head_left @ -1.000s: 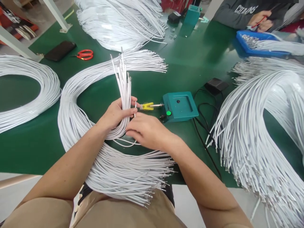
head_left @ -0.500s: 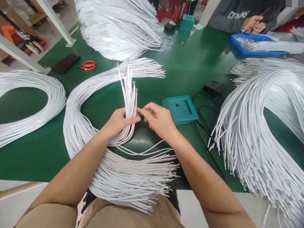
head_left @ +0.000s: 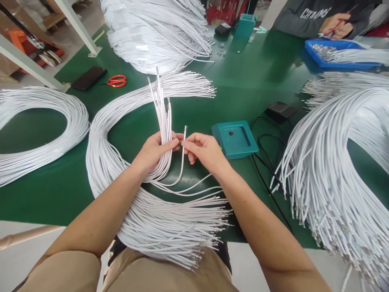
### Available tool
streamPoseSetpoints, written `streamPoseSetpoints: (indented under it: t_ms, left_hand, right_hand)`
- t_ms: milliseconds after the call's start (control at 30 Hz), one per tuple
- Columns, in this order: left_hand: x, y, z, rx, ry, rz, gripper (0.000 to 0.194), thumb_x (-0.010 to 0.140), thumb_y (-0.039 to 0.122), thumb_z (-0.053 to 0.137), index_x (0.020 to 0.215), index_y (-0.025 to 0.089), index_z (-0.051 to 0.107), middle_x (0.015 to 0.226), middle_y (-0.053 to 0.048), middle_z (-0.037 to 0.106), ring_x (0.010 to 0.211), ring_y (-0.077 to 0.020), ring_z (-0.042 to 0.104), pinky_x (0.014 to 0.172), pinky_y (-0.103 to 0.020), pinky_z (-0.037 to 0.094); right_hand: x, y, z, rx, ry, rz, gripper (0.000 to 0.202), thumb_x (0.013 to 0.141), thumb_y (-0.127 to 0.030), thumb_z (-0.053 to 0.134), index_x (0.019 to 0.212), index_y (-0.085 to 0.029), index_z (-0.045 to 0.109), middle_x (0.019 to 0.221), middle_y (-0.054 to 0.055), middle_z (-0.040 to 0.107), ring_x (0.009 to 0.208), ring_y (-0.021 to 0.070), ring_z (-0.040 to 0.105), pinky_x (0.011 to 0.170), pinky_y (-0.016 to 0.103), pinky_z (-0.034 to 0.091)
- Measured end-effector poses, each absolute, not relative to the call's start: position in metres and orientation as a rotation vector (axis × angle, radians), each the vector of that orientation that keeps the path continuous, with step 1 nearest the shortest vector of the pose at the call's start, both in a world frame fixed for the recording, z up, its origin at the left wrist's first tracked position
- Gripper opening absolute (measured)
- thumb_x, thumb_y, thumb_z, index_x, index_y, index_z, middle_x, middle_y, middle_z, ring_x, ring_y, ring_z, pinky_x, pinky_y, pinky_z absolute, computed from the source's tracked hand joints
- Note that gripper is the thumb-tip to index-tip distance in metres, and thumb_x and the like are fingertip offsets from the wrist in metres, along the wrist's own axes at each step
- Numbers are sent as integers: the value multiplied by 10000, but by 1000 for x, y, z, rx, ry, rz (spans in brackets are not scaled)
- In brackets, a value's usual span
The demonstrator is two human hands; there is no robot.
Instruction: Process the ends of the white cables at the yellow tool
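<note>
A green counter (head_left: 243,89) spans the frame, crowded with white wire. At the centre, the left hand (head_left: 158,151) has its fingers closed around a bundle of wires (head_left: 164,117) standing roughly upright, tips uppermost; the right hand (head_left: 204,150) pinches a single wire (head_left: 182,160) just beside it. A firm but gentle left grip should stop the bundle slipping, and pinching the single wire near its tip, as here, ought to give the best control. Loose wires (head_left: 182,194) sag below and could snag under the right forearm. A teal device (head_left: 238,152) sits just right of that hand, partly hidden by it, black cords (head_left: 271,197) at its right. Red-handled scissors (head_left: 117,81) lie upper left; a wire heap (head_left: 154,36) fills the top centre, a draped hank (head_left: 322,182) the right edge.
</note>
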State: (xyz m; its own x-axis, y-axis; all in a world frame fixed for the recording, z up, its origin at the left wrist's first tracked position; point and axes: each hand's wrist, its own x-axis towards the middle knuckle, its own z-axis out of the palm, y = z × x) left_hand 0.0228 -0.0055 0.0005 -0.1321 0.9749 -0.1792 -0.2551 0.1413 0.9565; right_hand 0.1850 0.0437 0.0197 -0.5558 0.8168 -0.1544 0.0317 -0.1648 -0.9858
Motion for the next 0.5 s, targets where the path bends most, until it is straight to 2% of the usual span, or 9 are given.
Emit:
streamPoseSetpoints:
  t_ms: [133,200,333,433,500]
  left_hand:
    - [23,-5,3,796,1150,1328,322,645,249,808,800,164,539,918,-40,700,894,-179,665,835,-330,514]
    - [25,-5,4,834,1193,1331,327,652,261,799,784,165,516,888,-27,679,881,-173,665,784,-297,518]
    - [27,-8,2,986,1268,1270,365,668,294,785,858,182,494,838,-7,659,698,-134,646,546,-218,449]
    - [28,-10,3,1079,1326,1212,377,676,275,781,894,192,485,736,32,630,573,-93,578,519,-211,422]
    - [28,-11,4,1092,1331,1186,365,687,273,776,899,190,492,725,37,625,570,-87,568,540,-213,436]
  right_hand:
    - [181,40,17,-1049,-1548,1861,189,754,-315,681,713,-143,614,601,-1,631,489,107,613,475,225,534]
    - [181,42,17,-1114,-1549,1765,160,787,-301,639,746,-147,632,626,8,643,522,114,636,501,232,552]
    - [182,46,14,-1104,-1579,1532,196,791,-362,648,860,-179,632,663,-15,642,557,102,611,489,213,521]
    - [180,45,9,-1057,-1649,1517,271,720,-401,728,825,-180,612,632,-21,630,591,119,613,478,206,472]
    - [179,45,9,-1040,-1618,1543,286,690,-403,753,761,-172,601,617,-17,627,584,120,608,491,214,456]
